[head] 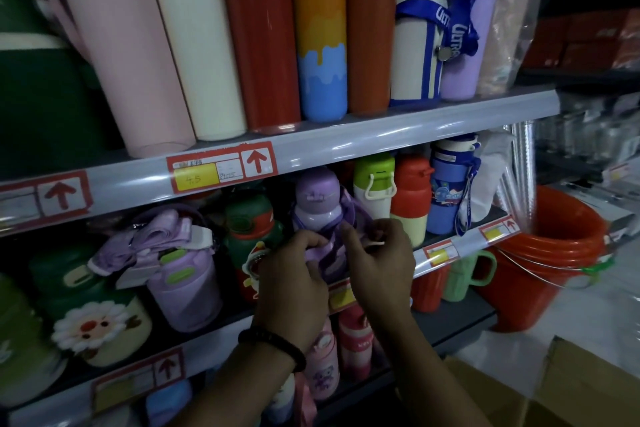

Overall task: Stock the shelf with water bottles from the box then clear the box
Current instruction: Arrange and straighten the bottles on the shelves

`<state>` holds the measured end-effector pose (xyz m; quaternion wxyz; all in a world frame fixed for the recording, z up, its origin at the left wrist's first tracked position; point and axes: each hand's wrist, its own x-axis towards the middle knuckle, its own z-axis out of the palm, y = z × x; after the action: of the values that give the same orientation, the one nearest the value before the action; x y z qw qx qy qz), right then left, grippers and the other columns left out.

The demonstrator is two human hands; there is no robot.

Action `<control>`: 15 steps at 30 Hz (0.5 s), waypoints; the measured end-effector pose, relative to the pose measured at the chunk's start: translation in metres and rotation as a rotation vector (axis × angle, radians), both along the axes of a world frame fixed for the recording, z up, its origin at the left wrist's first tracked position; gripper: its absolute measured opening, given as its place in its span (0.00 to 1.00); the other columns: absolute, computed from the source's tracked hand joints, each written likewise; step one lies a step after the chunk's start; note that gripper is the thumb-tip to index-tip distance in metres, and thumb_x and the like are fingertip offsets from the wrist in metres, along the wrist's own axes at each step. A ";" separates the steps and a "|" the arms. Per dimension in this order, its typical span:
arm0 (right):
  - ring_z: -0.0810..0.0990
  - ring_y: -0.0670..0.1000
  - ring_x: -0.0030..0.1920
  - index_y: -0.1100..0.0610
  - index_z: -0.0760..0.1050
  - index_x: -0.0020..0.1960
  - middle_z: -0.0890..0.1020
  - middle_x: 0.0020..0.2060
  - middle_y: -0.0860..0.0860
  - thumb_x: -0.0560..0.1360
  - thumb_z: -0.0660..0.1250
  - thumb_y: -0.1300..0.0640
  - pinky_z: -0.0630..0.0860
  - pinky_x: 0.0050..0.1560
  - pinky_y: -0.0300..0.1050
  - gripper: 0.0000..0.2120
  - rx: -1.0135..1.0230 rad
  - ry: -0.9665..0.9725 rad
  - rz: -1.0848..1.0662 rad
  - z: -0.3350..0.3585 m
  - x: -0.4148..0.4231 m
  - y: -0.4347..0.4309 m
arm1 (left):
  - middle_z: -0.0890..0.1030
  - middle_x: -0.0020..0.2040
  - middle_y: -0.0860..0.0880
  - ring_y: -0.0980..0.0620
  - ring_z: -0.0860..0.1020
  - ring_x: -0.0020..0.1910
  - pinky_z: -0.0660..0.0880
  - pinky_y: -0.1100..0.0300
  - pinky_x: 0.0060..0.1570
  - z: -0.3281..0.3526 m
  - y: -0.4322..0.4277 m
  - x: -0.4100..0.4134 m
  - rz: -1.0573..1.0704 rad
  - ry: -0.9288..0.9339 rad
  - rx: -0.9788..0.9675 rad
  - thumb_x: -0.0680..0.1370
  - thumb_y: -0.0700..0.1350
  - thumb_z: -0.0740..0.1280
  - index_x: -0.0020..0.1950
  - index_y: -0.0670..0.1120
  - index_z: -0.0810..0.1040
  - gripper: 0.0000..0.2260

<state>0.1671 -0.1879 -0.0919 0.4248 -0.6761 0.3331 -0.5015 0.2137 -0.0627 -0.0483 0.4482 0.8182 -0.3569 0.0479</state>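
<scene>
— Purple bottle [317,208], where is it standing?
— It is standing on the middle shelf [460,242], near the front edge. A green bottle with a red lid [247,229] is on its left and a red and cream bottle [410,201] is on its right.
— What are the hands doing?
— Both are reaching in front of it, close together. The left hand [294,274] is curling its fingers and pinching the purple strap [320,251] low on the bottle. The right hand [377,263] is pinching a thin white bit [375,244]; I cannot tell what that is.
— And the box?
— A brown cardboard box [571,388] is sitting on the floor at the near right, well apart from the hands. Orange buckets [540,253] are standing past it, just beside the shelf end.
</scene>
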 end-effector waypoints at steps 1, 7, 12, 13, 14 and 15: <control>0.78 0.50 0.49 0.48 0.73 0.52 0.78 0.47 0.47 0.72 0.75 0.37 0.75 0.50 0.49 0.20 0.036 0.023 0.010 0.000 0.003 -0.002 | 0.82 0.54 0.57 0.65 0.77 0.51 0.69 0.78 0.48 -0.002 0.001 0.000 -0.014 -0.041 0.035 0.79 0.31 0.65 0.56 0.52 0.81 0.17; 0.81 0.48 0.45 0.52 0.72 0.56 0.82 0.45 0.45 0.70 0.80 0.41 0.72 0.45 0.44 0.26 0.087 -0.033 -0.021 0.015 0.012 0.000 | 0.78 0.59 0.55 0.56 0.77 0.61 0.74 0.64 0.61 -0.010 0.004 -0.004 -0.085 -0.077 0.144 0.79 0.31 0.66 0.62 0.50 0.81 0.18; 0.83 0.53 0.42 0.51 0.69 0.58 0.84 0.42 0.53 0.76 0.75 0.52 0.72 0.39 0.38 0.17 0.051 -0.036 -0.066 0.011 0.017 -0.006 | 0.80 0.52 0.59 0.62 0.78 0.53 0.73 0.72 0.51 -0.010 0.009 -0.003 -0.106 -0.103 0.156 0.77 0.41 0.71 0.57 0.56 0.81 0.12; 0.82 0.51 0.41 0.51 0.71 0.57 0.84 0.41 0.52 0.77 0.74 0.54 0.69 0.36 0.32 0.13 0.032 -0.030 -0.065 0.011 0.017 -0.008 | 0.80 0.52 0.60 0.64 0.78 0.52 0.71 0.75 0.47 -0.010 0.011 -0.003 -0.105 -0.088 0.158 0.77 0.44 0.71 0.57 0.58 0.80 0.11; 0.82 0.49 0.41 0.51 0.74 0.54 0.84 0.40 0.50 0.78 0.72 0.55 0.68 0.36 0.28 0.09 -0.001 -0.013 -0.067 0.010 0.017 -0.008 | 0.80 0.52 0.61 0.66 0.77 0.51 0.70 0.76 0.46 -0.011 0.011 -0.004 -0.110 -0.064 0.152 0.78 0.46 0.71 0.57 0.60 0.78 0.11; 0.80 0.46 0.39 0.52 0.77 0.51 0.84 0.39 0.48 0.78 0.72 0.56 0.67 0.36 0.26 0.04 -0.038 0.003 -0.071 0.010 0.015 -0.008 | 0.80 0.52 0.62 0.67 0.77 0.51 0.70 0.76 0.46 -0.011 0.011 -0.004 -0.113 -0.039 0.145 0.78 0.49 0.71 0.57 0.61 0.76 0.11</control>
<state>0.1825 -0.1964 -0.0818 0.3932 -0.6725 0.3481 -0.5215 0.2097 -0.0517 -0.0590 0.3827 0.8260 -0.4136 0.0127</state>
